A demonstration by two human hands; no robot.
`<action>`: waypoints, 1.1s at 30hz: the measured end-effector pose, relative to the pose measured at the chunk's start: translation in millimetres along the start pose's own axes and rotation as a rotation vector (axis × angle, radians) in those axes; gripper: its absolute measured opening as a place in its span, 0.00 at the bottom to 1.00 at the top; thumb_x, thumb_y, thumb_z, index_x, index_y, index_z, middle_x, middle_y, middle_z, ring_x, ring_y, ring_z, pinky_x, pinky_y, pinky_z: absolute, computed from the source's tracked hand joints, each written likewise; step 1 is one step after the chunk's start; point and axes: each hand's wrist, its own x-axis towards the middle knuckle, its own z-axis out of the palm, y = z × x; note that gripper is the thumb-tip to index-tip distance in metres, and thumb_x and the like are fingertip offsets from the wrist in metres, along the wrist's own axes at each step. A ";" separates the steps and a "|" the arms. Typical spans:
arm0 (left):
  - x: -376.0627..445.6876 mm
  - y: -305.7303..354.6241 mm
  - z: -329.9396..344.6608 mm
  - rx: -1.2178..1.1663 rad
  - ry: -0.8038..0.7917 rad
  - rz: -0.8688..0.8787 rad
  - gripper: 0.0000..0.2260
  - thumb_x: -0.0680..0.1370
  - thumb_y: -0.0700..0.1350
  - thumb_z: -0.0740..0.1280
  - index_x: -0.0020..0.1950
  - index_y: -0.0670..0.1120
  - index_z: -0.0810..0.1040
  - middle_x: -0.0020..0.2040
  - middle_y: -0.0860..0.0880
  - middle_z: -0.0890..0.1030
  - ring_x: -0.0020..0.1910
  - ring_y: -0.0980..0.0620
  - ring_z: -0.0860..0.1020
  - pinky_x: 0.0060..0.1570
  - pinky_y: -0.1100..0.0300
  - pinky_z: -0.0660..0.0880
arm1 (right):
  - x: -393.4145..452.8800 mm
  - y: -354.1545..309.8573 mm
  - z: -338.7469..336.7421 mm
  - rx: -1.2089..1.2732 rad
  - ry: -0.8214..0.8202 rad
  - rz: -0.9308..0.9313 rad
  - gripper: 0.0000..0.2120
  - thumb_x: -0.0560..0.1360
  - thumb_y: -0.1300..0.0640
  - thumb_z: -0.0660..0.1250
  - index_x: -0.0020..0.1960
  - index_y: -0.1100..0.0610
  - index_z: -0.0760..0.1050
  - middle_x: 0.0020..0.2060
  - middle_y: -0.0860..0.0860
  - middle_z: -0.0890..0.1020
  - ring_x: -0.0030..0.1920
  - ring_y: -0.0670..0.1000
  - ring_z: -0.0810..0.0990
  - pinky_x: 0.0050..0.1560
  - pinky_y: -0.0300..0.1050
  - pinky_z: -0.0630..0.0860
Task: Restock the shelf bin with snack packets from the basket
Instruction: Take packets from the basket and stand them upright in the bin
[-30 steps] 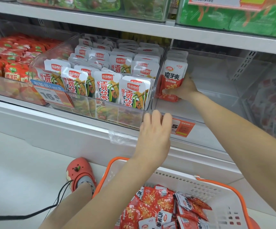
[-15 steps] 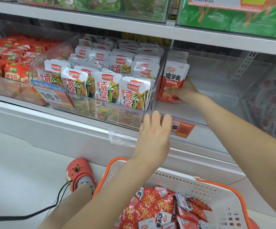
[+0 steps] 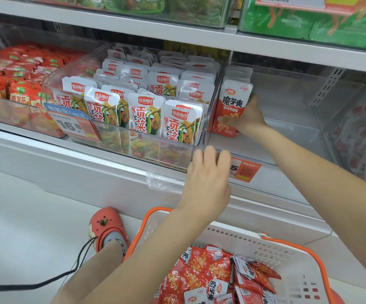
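A clear shelf bin (image 3: 291,128) on the right of the shelf holds one upright row of red-and-white snack packets (image 3: 232,102) against its left wall. My right hand (image 3: 246,119) is inside the bin, gripping the front packets of that row from the right side. My left hand (image 3: 208,178) rests on the bin's front rim beside an orange price tag (image 3: 246,170), fingers hooked over the edge. Below, a white basket with an orange rim (image 3: 272,249) holds several loose red packets (image 3: 217,275) of the same kind.
A neighbouring clear bin (image 3: 173,150) to the left is full of white-and-green packets. Further left is a bin of red packets (image 3: 17,88). Another bin (image 3: 362,137) stands at the far right. A shelf above carries green packs. My red shoe (image 3: 106,227) and a black cord lie on the floor.
My right hand has slid slightly up and back along the row, pushing the front packets more upright against the left wall. My left hand stays on the rim.
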 end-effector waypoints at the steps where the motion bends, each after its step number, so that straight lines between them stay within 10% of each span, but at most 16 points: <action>1: -0.2 -0.1 0.0 0.000 0.000 0.001 0.21 0.58 0.33 0.69 0.45 0.44 0.64 0.42 0.44 0.69 0.39 0.45 0.67 0.34 0.57 0.63 | 0.0 1.1 -1.7 0.045 -0.026 0.029 0.51 0.64 0.52 0.80 0.74 0.54 0.48 0.65 0.53 0.72 0.64 0.54 0.73 0.58 0.54 0.77; 10: -0.3 -1.8 -1.1 0.008 -0.026 0.004 0.20 0.59 0.33 0.68 0.45 0.44 0.65 0.41 0.44 0.69 0.39 0.44 0.67 0.33 0.56 0.64 | -7.6 -6.8 -2.3 -0.196 0.007 0.044 0.34 0.73 0.46 0.71 0.70 0.59 0.60 0.66 0.55 0.73 0.65 0.58 0.73 0.61 0.51 0.72; 15: -0.3 -1.7 -2.4 0.004 -0.039 0.001 0.18 0.60 0.33 0.68 0.46 0.43 0.67 0.42 0.43 0.70 0.39 0.43 0.68 0.33 0.55 0.66 | -16.4 -9.5 2.9 -0.173 -0.123 0.173 0.30 0.76 0.47 0.67 0.69 0.57 0.57 0.58 0.51 0.72 0.51 0.53 0.75 0.31 0.45 0.79; 26: -0.6 -3.3 -4.6 0.019 -0.052 -0.005 0.17 0.60 0.33 0.69 0.46 0.42 0.70 0.42 0.44 0.70 0.39 0.44 0.68 0.33 0.56 0.62 | -24.2 -17.6 -18.8 -0.126 -0.186 0.274 0.41 0.67 0.54 0.78 0.71 0.59 0.57 0.65 0.54 0.71 0.59 0.55 0.77 0.45 0.47 0.80; 33: -21.4 4.9 -6.8 -0.047 -0.217 -0.032 0.15 0.69 0.35 0.64 0.55 0.41 0.72 0.52 0.42 0.74 0.50 0.40 0.70 0.46 0.49 0.68 | -128.6 -29.7 -60.0 -0.102 0.355 -0.361 0.18 0.72 0.65 0.62 0.62 0.57 0.71 0.49 0.52 0.75 0.43 0.48 0.73 0.42 0.32 0.66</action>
